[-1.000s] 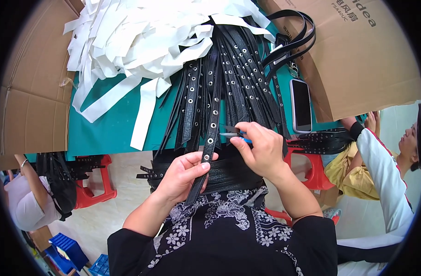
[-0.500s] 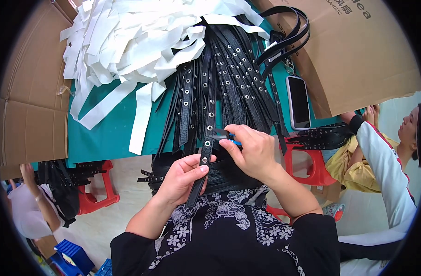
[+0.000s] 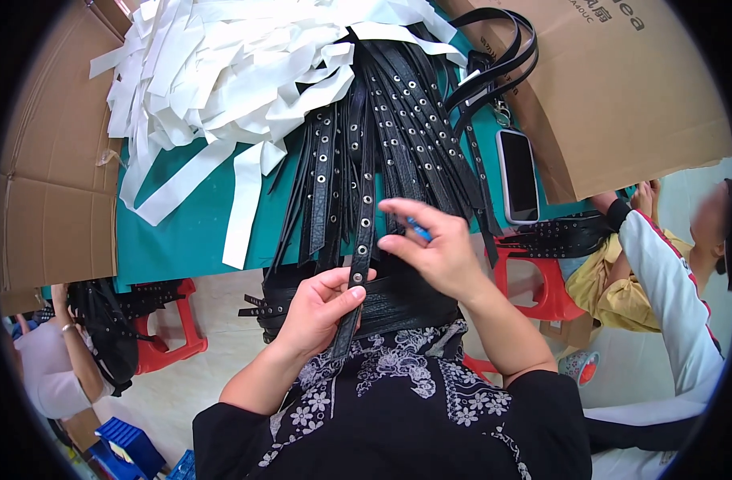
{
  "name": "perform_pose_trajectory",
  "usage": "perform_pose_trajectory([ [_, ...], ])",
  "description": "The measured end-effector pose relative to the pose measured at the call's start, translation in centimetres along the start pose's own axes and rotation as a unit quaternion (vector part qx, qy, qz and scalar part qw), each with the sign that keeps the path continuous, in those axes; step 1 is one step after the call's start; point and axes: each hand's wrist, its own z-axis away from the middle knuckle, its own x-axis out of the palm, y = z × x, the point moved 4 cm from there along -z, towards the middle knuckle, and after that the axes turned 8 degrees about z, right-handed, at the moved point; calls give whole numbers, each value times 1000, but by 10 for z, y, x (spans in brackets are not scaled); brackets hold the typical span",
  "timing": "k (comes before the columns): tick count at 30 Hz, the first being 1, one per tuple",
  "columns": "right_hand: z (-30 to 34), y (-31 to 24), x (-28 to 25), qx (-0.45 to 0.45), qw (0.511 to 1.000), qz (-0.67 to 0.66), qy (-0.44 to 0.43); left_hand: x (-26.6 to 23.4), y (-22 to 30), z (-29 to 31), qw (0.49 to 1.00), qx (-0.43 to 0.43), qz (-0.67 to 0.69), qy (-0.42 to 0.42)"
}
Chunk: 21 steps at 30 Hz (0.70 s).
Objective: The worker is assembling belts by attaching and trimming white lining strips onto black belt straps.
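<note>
A long, narrow strap [image 3: 364,232] of black leather-like material, pebbled in grain and set with a single row of round silvery eyelets, runs from the heap on the table [image 3: 186,260] down past its edge to the person's front. The left hand [image 3: 318,310] pinches it near its lower end: thumb laid flat across the face, fingers bent behind, closed with the strap between them, and the short tail slants down below the grip over a dark garment [image 3: 406,364] with white floral patterning. The right hand [image 3: 436,248] is just beside the strap, its thumb and forefinger parted in a curve with a moderate gap, apparently touching nothing at their tips; a small blue tool [image 3: 418,229] sits within the curl of that hand, its working end not discernible. Beyond the hands, a fan of similar eyelet straps [image 3: 418,132], thin, flexible and pointed or square at the ends, spreads over the smooth green tabletop. To its left rises a loose, tangled pile of flat, matte white strips [image 3: 222,80], two of them trailing toward the near edge. To its right are smooth black looped straps [image 3: 530,60] and a smartphone [image 3: 518,178] with a glossy dark screen and rounded corners, next to a creased brown cardboard box [image 3: 630,104]
</note>
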Motion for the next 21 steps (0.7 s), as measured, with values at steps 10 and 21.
perform_pose_trajectory([
  [10,14,-7,25,-174,971,155,-46,-4,0,0,998,51,-40,12],
  [21,37,22,-1,7,989,144,-1,-16,-2,4,995,54,-79,29],
])
